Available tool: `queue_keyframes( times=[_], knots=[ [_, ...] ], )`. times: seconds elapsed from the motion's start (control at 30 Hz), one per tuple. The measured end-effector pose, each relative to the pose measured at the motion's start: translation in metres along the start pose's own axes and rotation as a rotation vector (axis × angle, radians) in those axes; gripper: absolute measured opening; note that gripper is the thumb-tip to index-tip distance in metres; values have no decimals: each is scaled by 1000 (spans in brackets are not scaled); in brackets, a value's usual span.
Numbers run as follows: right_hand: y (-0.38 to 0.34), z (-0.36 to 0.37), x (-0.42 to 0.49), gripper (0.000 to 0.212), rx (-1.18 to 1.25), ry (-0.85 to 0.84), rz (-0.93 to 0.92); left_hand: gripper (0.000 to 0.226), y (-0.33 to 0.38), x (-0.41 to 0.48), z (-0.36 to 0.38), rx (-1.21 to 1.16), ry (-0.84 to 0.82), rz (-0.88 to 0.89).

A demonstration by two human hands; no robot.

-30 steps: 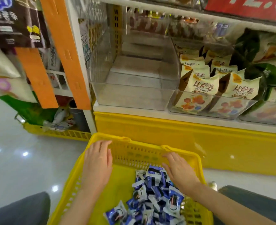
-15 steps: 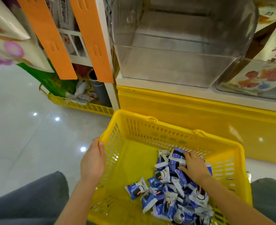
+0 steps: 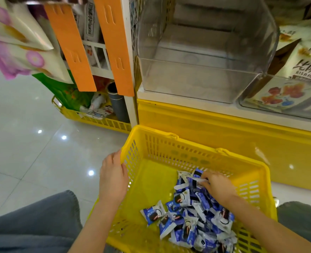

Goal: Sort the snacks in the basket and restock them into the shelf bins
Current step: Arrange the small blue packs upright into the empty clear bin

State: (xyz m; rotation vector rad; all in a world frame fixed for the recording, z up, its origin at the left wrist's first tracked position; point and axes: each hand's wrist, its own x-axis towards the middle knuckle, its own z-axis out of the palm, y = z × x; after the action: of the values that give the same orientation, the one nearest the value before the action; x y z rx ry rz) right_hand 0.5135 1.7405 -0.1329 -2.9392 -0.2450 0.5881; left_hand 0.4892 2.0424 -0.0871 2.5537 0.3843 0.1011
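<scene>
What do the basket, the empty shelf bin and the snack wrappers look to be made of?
Basket: moulded plastic, yellow, slightly glossy; it has slotted walls and a rounded rim.
Shelf bin: clear rigid plastic, probably acrylic; the shelf shows through its walls.
Snack wrappers: thin glossy film, blue and white, likely plastic or foil-lined; they are crinkled, with crimped ends.

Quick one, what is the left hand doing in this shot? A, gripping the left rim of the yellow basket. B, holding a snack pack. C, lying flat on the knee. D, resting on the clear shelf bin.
A: the left hand grips the yellow basket at its left rim, while the right hand curls its fingers on the blue snack packs inside it.
</scene>
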Motion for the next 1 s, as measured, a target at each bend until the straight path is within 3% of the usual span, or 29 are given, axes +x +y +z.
queue_keyframes(
  times=[0.1, 0.23, 0.33, 0.4, 0.5, 0.57, 0.67, 0.73, 0.83, 0.9, 1.0],
  knots=[
    [-24, -35, -14, 18, 231, 65, -64, 43, 28, -15, 5, -118, -100, 108],
    [-53, -75, -36, 18, 375, 128, -174, 66, 63, -44, 20, -474, -529, 48],
    [-72, -87, -54, 15, 400, 239, -156, 79, 80, -61, 28, -628, -680, 51],
    [-82, -87, -64, 15, 502, 253, -143, 73, 87, -68, 30, -722, -695, 43],
    [-89, -82, -73, 9, 802, 122, -208, 41, 88, -72, 26, -817, -625, 24],
    [-74, -77, -71, 6, 866, 177, -173, 33, 85, -69, 24, -813, -553, -24],
    [-27, -57, -64, 15, 609, 307, 45, 33, 81, -64, 22, -784, -493, -115],
    [5, -32, -64, 29, 429, 141, 153, 34, 80, -63, 22, -789, -506, -140],
    [34, 4, -68, 61, 381, -198, 238, 34, 78, -64, 25, -787, -518, -151],
    [41, 16, -71, 74, 378, -271, 259, 33, 79, -65, 26, -791, -524, -151],
    [44, 23, -72, 81, 358, -251, 265, 32, 79, -66, 24, -794, -523, -161]
  ],
)
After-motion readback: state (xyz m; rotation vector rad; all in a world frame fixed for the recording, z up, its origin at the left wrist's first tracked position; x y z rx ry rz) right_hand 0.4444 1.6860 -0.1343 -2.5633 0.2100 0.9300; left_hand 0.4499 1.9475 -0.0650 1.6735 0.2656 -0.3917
